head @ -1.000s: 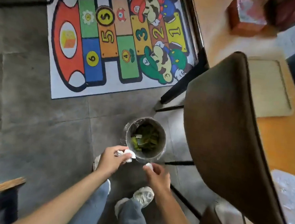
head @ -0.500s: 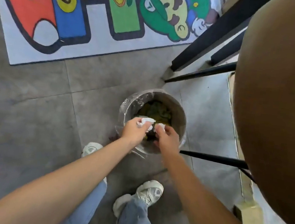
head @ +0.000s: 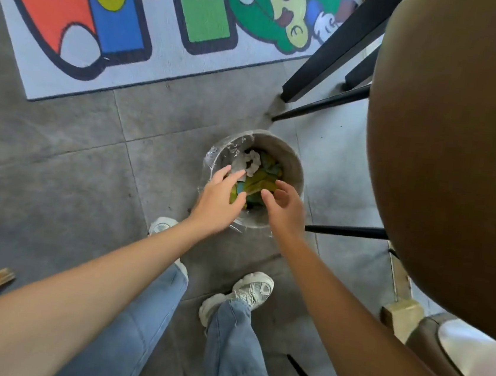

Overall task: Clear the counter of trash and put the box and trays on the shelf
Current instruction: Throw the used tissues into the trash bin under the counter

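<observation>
Both hands empty over the floor bin, trash inside.

Left hand [head: 219, 198] and right hand [head: 285, 206] hover side by side above the near rim of the small round bin [head: 296, 170], fingers spread and relaxed, gripping nothing. Palms face down over the opening, seemingly so anything let go falls inside. Crumpled white paper [head: 251, 162] lies in the bin on top of green and yellow wrappers [head: 258, 184]. A clear liner folds over the bin's rim. Bin stands on grey floor tiles between the person's shoes [head: 248, 293] and the play mat [head: 154, 22], beside a brown chair back [head: 455, 149]. Worktop, box, trays and shelf not in view; those steps look still to do.
</observation>
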